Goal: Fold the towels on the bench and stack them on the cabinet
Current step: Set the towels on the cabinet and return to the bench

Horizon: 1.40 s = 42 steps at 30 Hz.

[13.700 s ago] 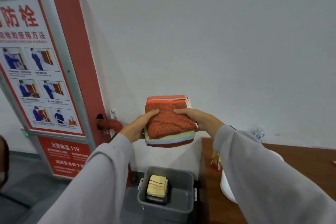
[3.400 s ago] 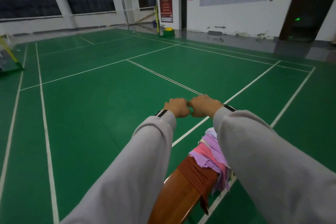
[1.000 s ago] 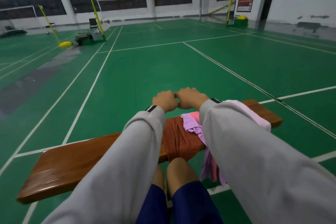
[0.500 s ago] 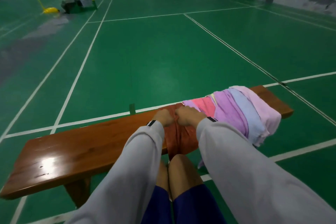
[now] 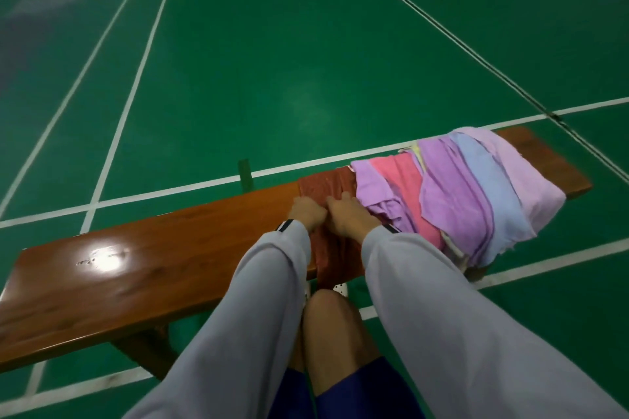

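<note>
A long brown wooden bench crosses the view. A rust-red towel lies draped over it, its end hanging down the near side. To its right lies a heap of towels in purple, pink, blue and pale pink. My left hand and my right hand sit side by side on the rust-red towel, fingers curled into its cloth. The cabinet is out of view.
Green court floor with white lines surrounds the bench. My bare knees and blue shorts stand close against the bench's near edge. The bench's left half is bare wood with a light glare.
The view tipped further down and nearer to the bench. Both hands came lower onto the rust-red towel and stay together on it.
</note>
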### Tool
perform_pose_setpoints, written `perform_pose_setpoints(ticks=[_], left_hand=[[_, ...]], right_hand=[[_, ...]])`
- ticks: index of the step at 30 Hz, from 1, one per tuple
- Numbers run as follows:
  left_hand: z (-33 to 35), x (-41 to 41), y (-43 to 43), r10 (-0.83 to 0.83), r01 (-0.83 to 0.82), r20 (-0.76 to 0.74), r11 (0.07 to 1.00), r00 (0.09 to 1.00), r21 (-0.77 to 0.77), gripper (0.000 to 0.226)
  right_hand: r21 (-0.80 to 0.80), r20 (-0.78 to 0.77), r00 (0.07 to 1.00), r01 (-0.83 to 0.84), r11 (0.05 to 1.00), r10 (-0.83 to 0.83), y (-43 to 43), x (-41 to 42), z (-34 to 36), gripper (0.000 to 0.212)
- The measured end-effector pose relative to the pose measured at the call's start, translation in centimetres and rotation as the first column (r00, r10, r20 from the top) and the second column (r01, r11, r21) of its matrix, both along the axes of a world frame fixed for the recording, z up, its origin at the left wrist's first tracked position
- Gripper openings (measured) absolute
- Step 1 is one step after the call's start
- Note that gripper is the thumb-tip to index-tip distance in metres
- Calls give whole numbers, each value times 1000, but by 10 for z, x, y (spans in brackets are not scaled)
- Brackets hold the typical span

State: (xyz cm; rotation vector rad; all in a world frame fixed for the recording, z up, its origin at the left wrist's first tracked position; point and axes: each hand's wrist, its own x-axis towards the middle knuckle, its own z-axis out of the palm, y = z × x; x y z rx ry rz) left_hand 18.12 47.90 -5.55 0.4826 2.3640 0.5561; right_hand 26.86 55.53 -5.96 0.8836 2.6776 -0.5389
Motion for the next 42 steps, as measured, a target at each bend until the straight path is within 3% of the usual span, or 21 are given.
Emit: perform_pose_setpoints(ticks=[3, 6, 8, 10, 11, 13, 15, 18, 19, 21, 27, 30, 32, 35, 39, 42], left_hand=[[3, 8, -2, 29, -34, 131, 999, 991, 38, 28], [-1, 7, -5, 32, -49, 171, 994, 985, 100, 26], [1, 0, -4, 120, -189, 275, 953, 954, 236, 32], [17, -4, -3, 208, -421, 469, 809, 858, 410, 40], [30, -6, -4, 221, -509, 544, 726, 809, 463, 33], [67, -5, -7, 162, -576, 629, 614, 761, 539, 10], [100, -7, -9, 90, -580, 648, 550, 756, 600, 9], [139, -4, -13, 13, -607, 678, 458, 735, 650, 26], [151, -1, -15, -7, -602, 669, 428, 743, 674, 32], [168, 2, -19, -40, -567, 623, 371, 781, 735, 32], [202, 1, -35, -251, -511, 579, 287, 776, 810, 39], [217, -4, -42, -345, -508, 576, 272, 741, 817, 40], [222, -11, -44, -326, -500, 569, 276, 755, 821, 41], [230, -20, -50, -246, -452, 525, 299, 815, 841, 32], [236, -40, -56, -83, -402, 440, 285, 894, 870, 22], [238, -52, -67, -3, -365, 384, 308, 923, 879, 26]], right_hand=[[-51, -81, 994, 67, 996, -71, -6, -2, -10, 42], [-126, -98, 987, 115, 985, -128, -8, 1, -6, 41], [-229, -208, 950, 184, 956, -232, -7, 0, 12, 34], [-400, -351, 832, 281, 873, -429, -5, -5, 33, 25], [-504, -399, 737, 321, 802, -546, -4, -9, 46, 20], [-663, -402, 553, 374, 649, -730, -1, -13, 70, 15], [-688, -376, 483, 426, 588, -790, 1, -11, 84, 23], [-684, -233, 575, 477, 553, -784, 4, 0, 80, 65], [-760, -170, 595, 429, 489, -786, 0, 3, 80, 77], [-885, -107, 606, 303, 354, -788, -14, 10, 95, 71], [-991, -60, 745, 35, 128, -664, -33, 6, 137, 61], [-990, -63, 778, 29, 137, -625, -41, -2, 136, 53], [-992, -13, 793, 68, 109, -609, -48, 0, 139, 53], [-993, -46, 816, 27, 117, -576, -54, -5, 157, 37], [-991, -132, 719, -113, 72, -683, -54, -24, 194, 61], [-978, -207, 690, -122, 170, -693, -46, -30, 215, 32]])
